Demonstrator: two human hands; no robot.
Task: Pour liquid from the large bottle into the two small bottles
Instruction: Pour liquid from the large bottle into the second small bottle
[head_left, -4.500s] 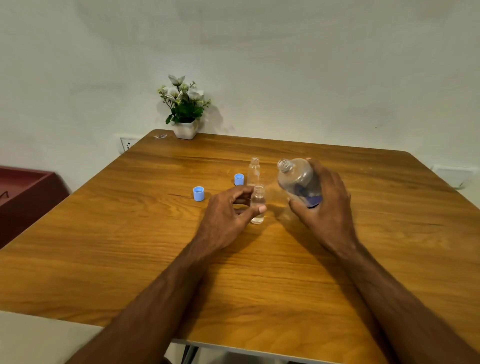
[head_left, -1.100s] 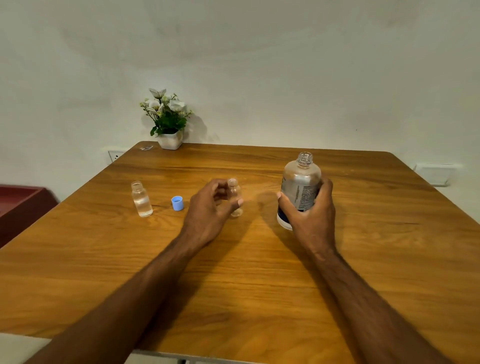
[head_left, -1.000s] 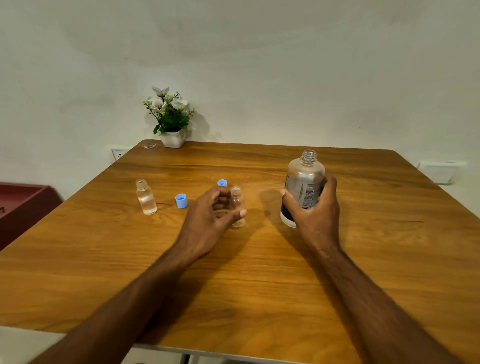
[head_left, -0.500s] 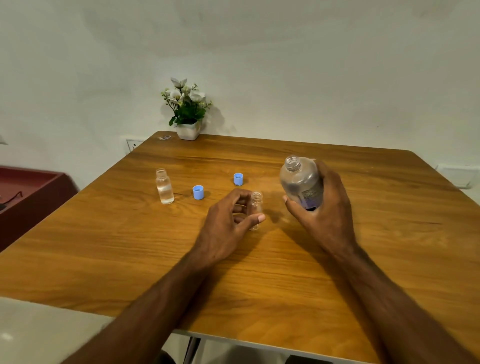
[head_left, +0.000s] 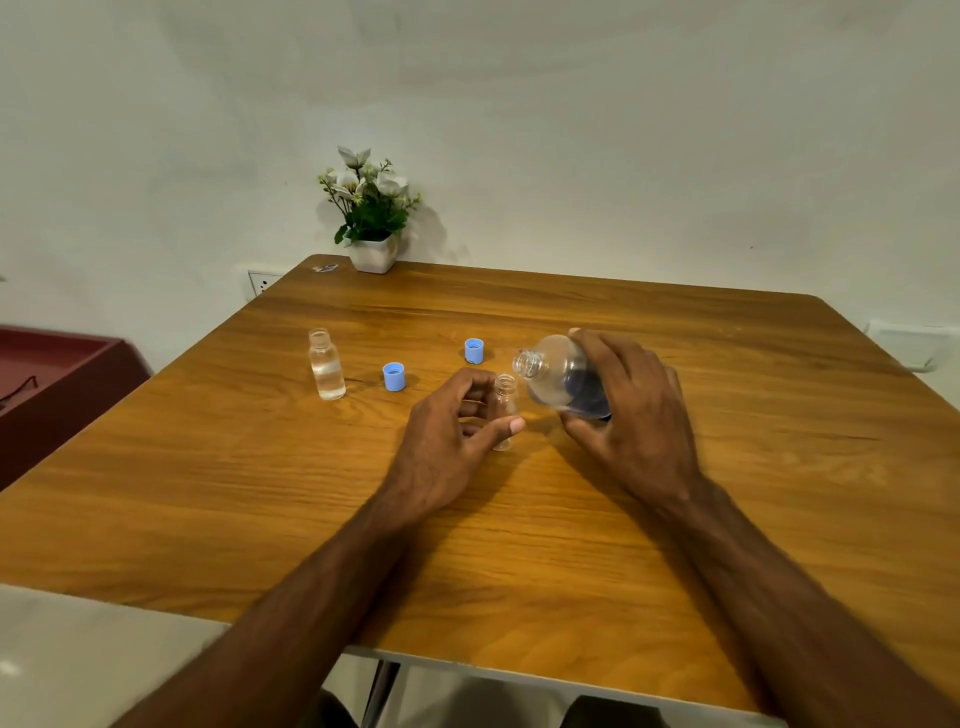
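Head view. We list: a wooden table (head_left: 519, 545). Left hand (head_left: 447, 441), fingers and thumb closed around an uncapped small bottle (head_left: 505, 400) standing upright at table centre. Right hand (head_left: 631, 415), fingers wrapped around the large bottle (head_left: 558, 376), tilted with its open mouth just above and beside the small bottle's neck. A second small bottle (head_left: 325, 364), holding clear liquid, stands apart to the left. Two blue caps (head_left: 394, 376) (head_left: 474, 350) lie between them. A potted plant (head_left: 371, 213) sits at the far edge.

Two blue caps (head_left: 394, 376) on brown wood-grain table (head_left: 260, 493).
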